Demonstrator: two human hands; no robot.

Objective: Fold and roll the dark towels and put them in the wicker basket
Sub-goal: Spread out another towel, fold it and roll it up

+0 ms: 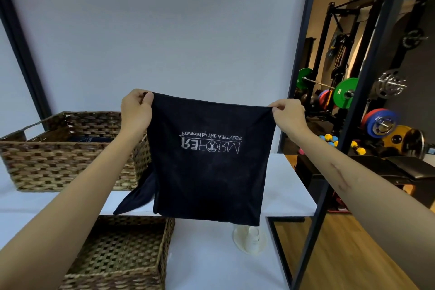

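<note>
A dark towel (209,176) with white lettering, seen upside down, hangs in the air in front of me above the white shelf. My left hand (136,110) pinches its top left corner and my right hand (288,114) pinches its top right corner, stretching the top edge taut. A loose tail of the cloth trails down to the lower left. A wicker basket (70,165) stands on the upper shelf to the left, with a dark towel (91,139) lying inside it.
A second wicker basket (122,252) sits on the lower white shelf (211,261) beside a pale bottle on a round dish (250,240). A black metal shelf post (303,139) rises on the right. Gym weights fill the room beyond.
</note>
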